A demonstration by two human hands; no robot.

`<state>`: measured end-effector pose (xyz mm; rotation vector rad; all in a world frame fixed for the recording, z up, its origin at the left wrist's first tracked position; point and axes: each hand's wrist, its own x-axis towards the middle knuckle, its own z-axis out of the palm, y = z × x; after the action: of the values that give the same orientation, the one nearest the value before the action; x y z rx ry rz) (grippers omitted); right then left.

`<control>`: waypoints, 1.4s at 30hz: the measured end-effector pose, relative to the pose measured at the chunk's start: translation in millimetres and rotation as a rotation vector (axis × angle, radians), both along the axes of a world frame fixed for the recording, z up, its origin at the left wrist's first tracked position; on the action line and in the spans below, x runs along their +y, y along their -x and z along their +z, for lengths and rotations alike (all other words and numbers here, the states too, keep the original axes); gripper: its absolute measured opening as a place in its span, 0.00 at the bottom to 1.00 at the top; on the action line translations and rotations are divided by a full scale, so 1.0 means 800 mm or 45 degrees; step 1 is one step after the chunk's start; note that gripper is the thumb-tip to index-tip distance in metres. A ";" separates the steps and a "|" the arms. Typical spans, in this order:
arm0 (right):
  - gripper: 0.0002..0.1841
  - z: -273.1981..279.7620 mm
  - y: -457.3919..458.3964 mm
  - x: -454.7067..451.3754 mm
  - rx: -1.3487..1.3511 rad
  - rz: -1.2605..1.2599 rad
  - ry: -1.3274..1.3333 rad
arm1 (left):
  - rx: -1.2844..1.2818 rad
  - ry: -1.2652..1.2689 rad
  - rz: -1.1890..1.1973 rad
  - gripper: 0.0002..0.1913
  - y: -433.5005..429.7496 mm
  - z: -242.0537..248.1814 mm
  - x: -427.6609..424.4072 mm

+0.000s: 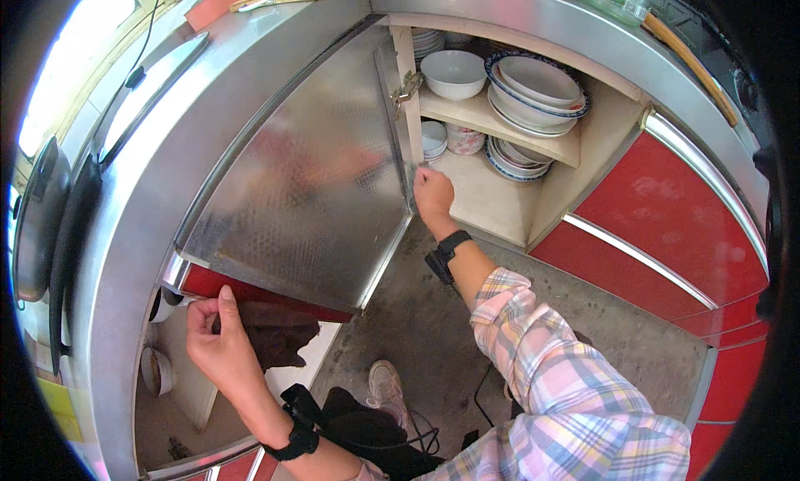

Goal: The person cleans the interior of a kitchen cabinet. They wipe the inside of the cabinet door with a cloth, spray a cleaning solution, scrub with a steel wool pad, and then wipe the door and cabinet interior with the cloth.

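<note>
A cabinet door (300,162) stands open before me, with a textured metallic lining and a red edge (262,292). At its free side is my left hand (219,343), its thumb against the red edge. A dark brown cloth (281,334) hangs beside this hand and shows in the gap between thumb and fingers; it appears gripped there. My right hand (434,193) is curled at the hinge-side frame, below the metal hinge (407,90). Whether its fingers hold anything is hidden. Behind it, the cabinet shelf (450,111) carries a white bowl (454,75) and stacked bowls and plates (531,94).
More dishes (515,159) sit on the cabinet floor. Red drawer fronts (669,231) flank it at right. Another open compartment with a small bowl (156,371) lies at left. Pans (40,225) lean beyond the steel counter edge (125,281). A cable (425,440) trails near my shoe (384,384).
</note>
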<state>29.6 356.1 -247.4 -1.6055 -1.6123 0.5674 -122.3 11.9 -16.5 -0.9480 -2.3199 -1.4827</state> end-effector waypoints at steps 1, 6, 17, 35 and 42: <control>0.09 -0.019 0.001 -0.003 0.106 0.000 -0.053 | -0.003 0.000 0.000 0.15 -0.001 -0.001 0.000; 0.11 -0.007 0.033 0.020 0.672 -0.101 -0.538 | 0.031 0.081 -0.002 0.14 -0.007 -0.005 -0.004; 0.05 -0.111 0.031 0.040 -0.057 -0.028 0.268 | 0.012 0.174 0.002 0.14 -0.012 -0.014 -0.001; 0.08 -0.095 0.057 0.035 0.321 -0.201 0.014 | 0.025 0.267 0.001 0.15 -0.021 -0.027 0.000; 0.06 -0.074 0.065 0.025 0.452 -0.106 -0.547 | 0.002 0.327 0.004 0.15 -0.024 -0.030 -0.005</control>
<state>-22.1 376.3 -306.9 -1.1714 -1.2892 0.4006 -103.0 7.6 -40.2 -1.0044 -2.5527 -1.2008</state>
